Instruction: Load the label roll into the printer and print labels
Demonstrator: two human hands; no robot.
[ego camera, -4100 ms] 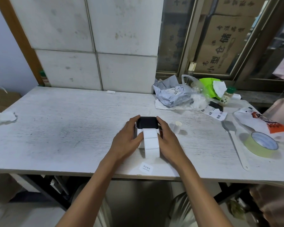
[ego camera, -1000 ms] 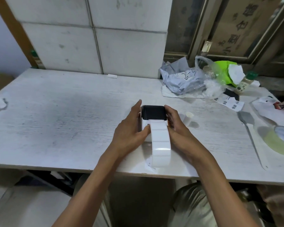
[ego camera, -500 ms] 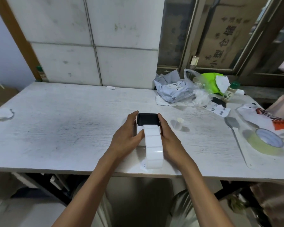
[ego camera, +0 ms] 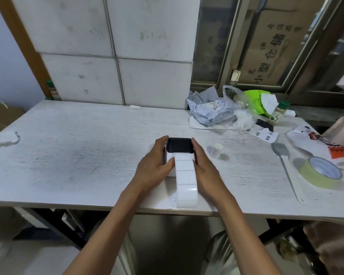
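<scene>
Both hands (ego camera: 154,165) (ego camera: 206,167) clasp the boxy black-topped printer (ego camera: 179,145), glossy label strip (ego camera: 186,181) curling out.

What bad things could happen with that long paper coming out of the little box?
The label strip already curls down to the table edge, so more printing might spill it off the table. Both hands, left hand and right hand, hug the printer; a fingertip beside the strip could snag it. The small cup nearby could get knocked over.
</scene>
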